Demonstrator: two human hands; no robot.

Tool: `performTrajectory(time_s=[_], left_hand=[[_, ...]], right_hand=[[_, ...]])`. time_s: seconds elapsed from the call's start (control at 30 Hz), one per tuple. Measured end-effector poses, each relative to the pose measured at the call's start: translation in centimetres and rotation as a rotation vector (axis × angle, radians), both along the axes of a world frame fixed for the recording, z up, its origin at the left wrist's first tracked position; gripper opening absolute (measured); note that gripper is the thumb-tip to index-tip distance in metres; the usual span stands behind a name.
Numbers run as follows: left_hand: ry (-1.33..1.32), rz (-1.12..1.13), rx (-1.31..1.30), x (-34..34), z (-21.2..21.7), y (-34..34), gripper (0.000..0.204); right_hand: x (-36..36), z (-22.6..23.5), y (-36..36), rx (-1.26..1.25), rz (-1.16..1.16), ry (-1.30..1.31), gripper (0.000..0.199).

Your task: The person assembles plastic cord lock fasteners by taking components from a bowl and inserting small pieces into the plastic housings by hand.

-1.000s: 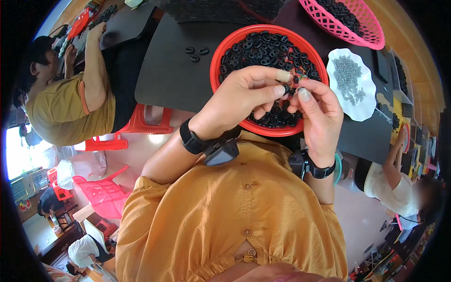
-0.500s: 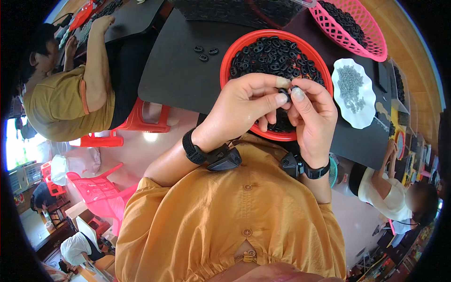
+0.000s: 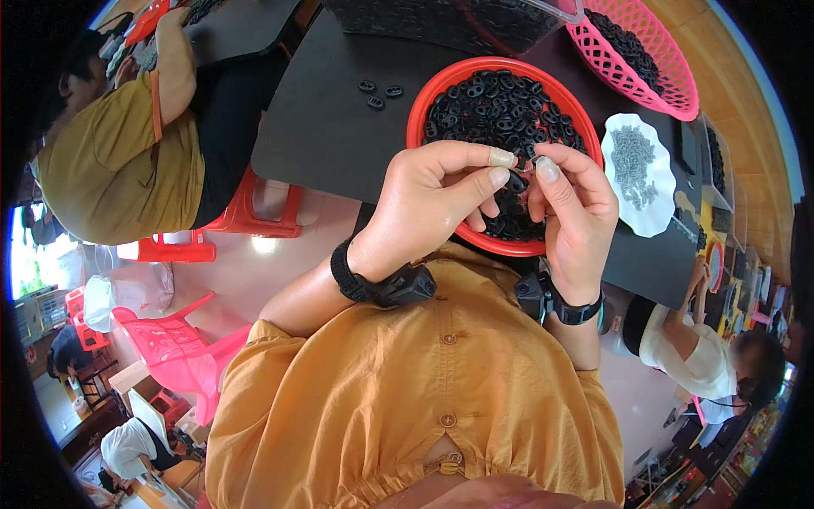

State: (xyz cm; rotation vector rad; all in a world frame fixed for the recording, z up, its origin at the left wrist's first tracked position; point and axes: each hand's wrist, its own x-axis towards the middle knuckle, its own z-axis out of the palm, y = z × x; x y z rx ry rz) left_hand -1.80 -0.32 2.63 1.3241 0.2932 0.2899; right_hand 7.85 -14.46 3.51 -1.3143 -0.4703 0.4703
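Both hands meet over the near side of a red round basin [image 3: 415,110] full of black oval two-hole plastic pieces [image 3: 483,106]. My left hand [image 3: 428,199] is closed, pinching one black oval plastic piece [image 3: 515,181] between thumb and fingers; tape wraps its index fingertip. My right hand [image 3: 577,208] is closed too, thumb and index finger pinched beside that piece. Whatever the right fingertips hold is too small and too covered to name. Three black oval pieces [image 3: 376,103] lie apart on the dark table [image 3: 322,136], left of the basin.
Right of the basin stands a white scalloped dish [image 3: 664,182] of small grey pieces. Behind it is a pink lattice basket [image 3: 682,93] holding black pieces. A clear bin [image 3: 560,10] stands at the back. One person [image 3: 127,170] sits at left, another [image 3: 699,356] at right.
The fingertips have drawn slightly apart, my right hand shifting a little right. More of the black piece in my left fingers shows. The whole view has shifted slightly.
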Motion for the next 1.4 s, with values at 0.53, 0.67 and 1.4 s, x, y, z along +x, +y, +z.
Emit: performTrajectory(time_s=[0.53,0.67,1.4], left_hand=[[-0.001,-0.162,-0.499,1.0,0.2,-0.2,0.014],[-0.074,-0.136,-0.54,1.1,-0.3,-0.5,0.014],[0.027,-0.079,0.037,0.5,0.4,0.6,0.013]], right_hand=[[-1.1,-1.4,2.2,-0.017,-0.27,-0.609,0.013],[-0.8,-1.2,2.0,0.007,-0.232,-0.574,0.013],[0.9,1.3,-0.3,-0.167,0.076,-0.178,0.015]])
